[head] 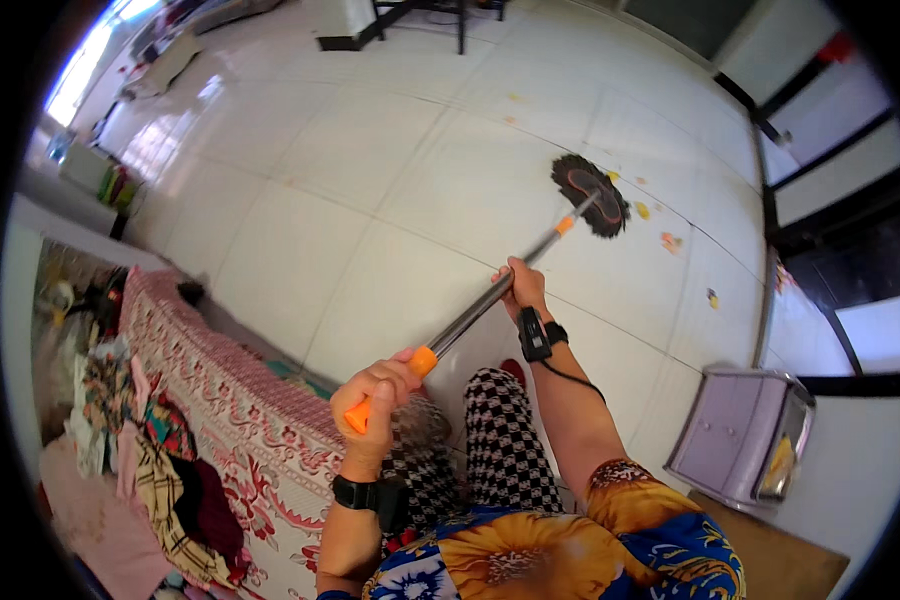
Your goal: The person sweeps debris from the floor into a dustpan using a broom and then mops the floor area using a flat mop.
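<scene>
My left hand [371, 401] is wrapped around the orange grip at the near end of a mop's metal pole [471, 313]. Farther down the same pole, my right hand [523, 289] grips the bare metal. The pole slants away to the upper right, ending in a dark, shaggy mop head [591, 196] that rests on the pale tiled floor [390, 262]. Close beside the mop head lie yellow scraps [642, 211] and an orange-pink scrap [671, 242]. A small yellow and dark bit [712, 298] lies nearer to me.
On my left stands a bed or couch with a red-patterned cover [270, 442], heaped with clothes [169, 480]. A lilac cabinet [727, 427] is at the right, below a black-framed glass structure [810, 300]. Dark furniture legs [461, 30] stand at the far side.
</scene>
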Demonstrator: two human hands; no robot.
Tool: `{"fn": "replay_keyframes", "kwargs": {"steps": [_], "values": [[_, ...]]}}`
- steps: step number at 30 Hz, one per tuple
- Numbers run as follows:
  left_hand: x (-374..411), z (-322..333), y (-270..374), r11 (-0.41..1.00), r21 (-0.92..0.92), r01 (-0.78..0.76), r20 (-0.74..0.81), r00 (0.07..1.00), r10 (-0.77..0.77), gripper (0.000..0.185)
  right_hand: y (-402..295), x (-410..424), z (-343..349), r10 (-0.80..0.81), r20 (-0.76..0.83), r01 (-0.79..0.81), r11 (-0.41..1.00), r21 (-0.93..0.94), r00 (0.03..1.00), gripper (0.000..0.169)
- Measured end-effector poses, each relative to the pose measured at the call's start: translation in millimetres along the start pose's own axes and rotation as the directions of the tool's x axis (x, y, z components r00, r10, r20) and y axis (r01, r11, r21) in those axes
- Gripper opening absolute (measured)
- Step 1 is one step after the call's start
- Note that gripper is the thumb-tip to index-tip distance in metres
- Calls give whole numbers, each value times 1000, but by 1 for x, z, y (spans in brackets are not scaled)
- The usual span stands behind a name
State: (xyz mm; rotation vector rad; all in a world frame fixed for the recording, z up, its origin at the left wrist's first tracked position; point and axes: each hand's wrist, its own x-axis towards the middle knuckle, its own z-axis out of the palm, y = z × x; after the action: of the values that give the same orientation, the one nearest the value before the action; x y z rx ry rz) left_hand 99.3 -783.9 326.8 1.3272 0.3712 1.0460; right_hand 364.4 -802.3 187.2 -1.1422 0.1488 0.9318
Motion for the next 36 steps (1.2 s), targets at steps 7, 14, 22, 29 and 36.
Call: {"fn": "replay_keyframes", "kwargs": {"steps": [7, 14, 22, 29, 36], "values": [[20, 35, -1, 983, -153, 97, 258, 965, -55, 30, -27, -61, -82, -87, -170, 138, 937, 320, 982, 12], [48, 90, 7, 959, -267, 99, 461, 887, 37, 26, -82, -80, -121, -238, -271, 334, 854, 398, 933, 10], [47, 161, -65, 960, -151, 238, 519, 845, -128, 14, -151, -21, -209, -338, -283, 422, 843, 332, 898, 10], [58, 144, -97, 963, -65, 262, 510, 838, -193, 14, -115, 49, -210, -117, -397, 213, 955, 207, 910, 11], [18, 14, -11, 995, -61, 75, 24, 997, -74, 28, -6, 18, -37, -4, -58, 20, 962, 271, 998, 14]]}}
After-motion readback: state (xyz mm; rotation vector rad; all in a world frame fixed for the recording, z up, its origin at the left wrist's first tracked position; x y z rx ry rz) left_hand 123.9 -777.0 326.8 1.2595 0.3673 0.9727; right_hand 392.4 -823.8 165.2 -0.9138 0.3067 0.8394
